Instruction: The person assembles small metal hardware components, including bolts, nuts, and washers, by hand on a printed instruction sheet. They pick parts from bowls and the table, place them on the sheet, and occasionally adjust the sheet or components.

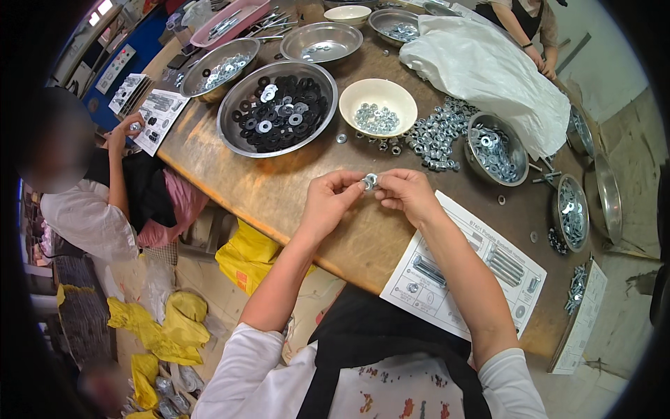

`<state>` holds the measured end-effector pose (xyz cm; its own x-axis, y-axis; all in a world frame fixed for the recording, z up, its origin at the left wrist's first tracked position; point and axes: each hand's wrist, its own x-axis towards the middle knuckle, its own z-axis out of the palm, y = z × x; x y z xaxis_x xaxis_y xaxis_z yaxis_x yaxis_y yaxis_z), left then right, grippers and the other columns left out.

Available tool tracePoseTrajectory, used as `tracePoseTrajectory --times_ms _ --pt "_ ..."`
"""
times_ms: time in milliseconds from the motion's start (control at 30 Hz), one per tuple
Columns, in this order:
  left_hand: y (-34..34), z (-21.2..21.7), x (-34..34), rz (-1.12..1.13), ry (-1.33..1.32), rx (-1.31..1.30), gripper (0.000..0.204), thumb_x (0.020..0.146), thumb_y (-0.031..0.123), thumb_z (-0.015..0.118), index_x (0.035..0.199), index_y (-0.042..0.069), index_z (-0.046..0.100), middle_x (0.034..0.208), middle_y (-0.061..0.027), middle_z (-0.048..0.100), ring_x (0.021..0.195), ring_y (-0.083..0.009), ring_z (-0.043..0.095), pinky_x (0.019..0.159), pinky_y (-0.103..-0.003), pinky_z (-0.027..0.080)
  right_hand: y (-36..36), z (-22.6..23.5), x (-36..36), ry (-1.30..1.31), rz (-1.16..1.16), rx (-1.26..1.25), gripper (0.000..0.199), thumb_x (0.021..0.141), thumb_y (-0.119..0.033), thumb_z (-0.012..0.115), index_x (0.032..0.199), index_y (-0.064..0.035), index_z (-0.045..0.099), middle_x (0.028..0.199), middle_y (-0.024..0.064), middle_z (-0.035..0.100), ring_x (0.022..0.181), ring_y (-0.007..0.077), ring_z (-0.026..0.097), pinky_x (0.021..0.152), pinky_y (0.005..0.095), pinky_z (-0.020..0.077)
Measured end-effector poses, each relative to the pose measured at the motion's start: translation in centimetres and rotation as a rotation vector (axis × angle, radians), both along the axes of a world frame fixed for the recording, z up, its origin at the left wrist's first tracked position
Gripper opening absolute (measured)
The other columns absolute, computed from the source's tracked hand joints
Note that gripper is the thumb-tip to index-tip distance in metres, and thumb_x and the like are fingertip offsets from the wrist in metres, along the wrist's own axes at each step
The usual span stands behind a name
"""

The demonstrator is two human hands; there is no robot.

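Over the near part of the wooden table, my left hand (pixel 326 201) and my right hand (pixel 412 195) meet fingertip to fingertip, both closed in a pinch. Between them are small silver washers (pixel 369 181); I cannot tell how many, or whether a nut is among them. Beyond my fingers stands a cream bowl (pixel 350 89) holding silver nuts (pixel 377 119). A heap of loose nuts (pixel 438 134) lies to its right. Under my right forearm is a printed sheet (pixel 398 279) with pictures of bolts and other hardware.
A wide steel bowl (pixel 225 133) of black and silver washers stands at left. More steel bowls (pixel 497 146) of hardware are at right, near a white plastic sheet (pixel 481 63). One co-worker (pixel 98 209) sits at left; another person's arms (pixel 520 35) show far right. Yellow bags (pixel 244 255) lie below the table.
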<state>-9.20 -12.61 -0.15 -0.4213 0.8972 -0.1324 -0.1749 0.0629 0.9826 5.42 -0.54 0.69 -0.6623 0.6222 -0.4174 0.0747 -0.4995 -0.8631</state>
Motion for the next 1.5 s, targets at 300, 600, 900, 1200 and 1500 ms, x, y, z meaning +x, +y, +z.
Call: tracePoseTrajectory --times_ms 300,600,900,1200,1500 --pt "-0.5 -2.0 0.0 0.091 0.485 -0.036 0.02 0.091 0.007 0.066 0.107 -0.004 0.069 0.091 -0.007 0.072 0.075 -0.0109 0.065 0.067 -0.025 0.051 0.0 -1.1 -1.2 -0.237 0.051 0.304 0.016 0.086 -0.014 0.069 0.095 -0.0004 0.071 0.082 0.0047 0.071 0.071 0.0105 0.068 0.059 0.0244 0.0524" --pt "-0.5 -2.3 -1.5 0.18 0.83 -0.017 0.017 0.085 0.011 0.065 0.099 0.003 0.073 0.094 -0.0146 0.068 0.086 -0.0349 0.066 0.077 -0.041 0.052 -1.1 -0.2 -0.3 -0.362 0.264 1.287 0.022 0.08 -0.017 0.071 0.098 -0.0046 0.071 0.097 0.0137 0.068 0.086 0.035 0.067 0.078 0.0442 0.053" --pt "4.2 -1.6 -4.2 0.25 1.226 -0.099 0.033 0.089 0.013 0.062 0.12 0.004 0.064 0.115 -0.0139 0.065 0.099 -0.0361 0.064 0.083 -0.044 0.052 0.3 -0.1 -0.7 -0.45 0.26 1.006 0.023 0.076 -0.018 0.075 0.093 -0.003 0.07 0.091 0.0167 0.069 0.087 0.0343 0.067 0.08 0.0438 0.0526" --pt "7.4 -2.5 -5.9 0.199 1.372 -0.182 0.018 0.088 0.018 0.065 0.1 0.006 0.072 0.096 -0.0116 0.064 0.089 -0.0346 0.065 0.074 -0.046 0.053 -3.2 -0.1 -2.3 -0.462 0.275 1.359 0.025 0.079 -0.025 0.075 0.092 -0.0052 0.069 0.093 0.0127 0.068 0.084 0.0322 0.068 0.075 0.044 0.0527" --pt "3.6 -0.7 -4.2 0.189 0.958 -0.009 0.02 0.091 0.019 0.064 0.097 0.002 0.073 0.088 -0.0148 0.072 0.08 -0.029 0.069 0.072 -0.039 0.053 -0.5 -0.4 -0.3 -0.54 0.244 1.237 0.03 0.08 -0.028 0.072 0.103 -0.0079 0.071 0.099 0.0139 0.068 0.089 0.0351 0.067 0.078 0.0473 0.0513"
